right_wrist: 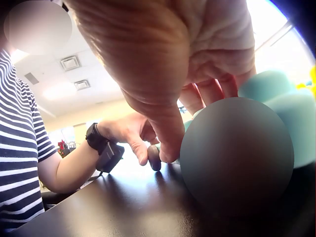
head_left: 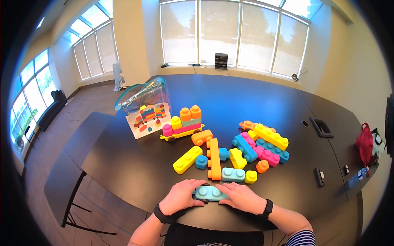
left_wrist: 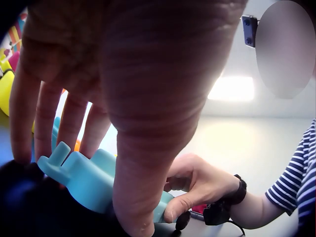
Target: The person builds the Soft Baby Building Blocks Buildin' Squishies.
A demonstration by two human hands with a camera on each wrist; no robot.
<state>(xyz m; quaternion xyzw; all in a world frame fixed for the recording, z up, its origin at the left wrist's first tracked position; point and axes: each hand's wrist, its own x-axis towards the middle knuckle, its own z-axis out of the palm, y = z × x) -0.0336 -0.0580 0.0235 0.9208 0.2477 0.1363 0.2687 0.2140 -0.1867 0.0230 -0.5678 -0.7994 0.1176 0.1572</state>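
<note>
A light blue wheeled block base with round studs and dark wheels lies near the table's front edge. My left hand holds its left end, thumb in front and fingers behind. At the other end, my right hand grips it in the same way. In the left wrist view, a hook-like coupling sticks out of the light blue base. Just beyond the hands are a pale blue block, a long orange block and a small yellow block.
A built toy train car stands behind the loose blocks, beside a picture card leaning on a clear bag. Several pink, blue and yellow blocks are piled to the right. A water bottle and a red bag are far right.
</note>
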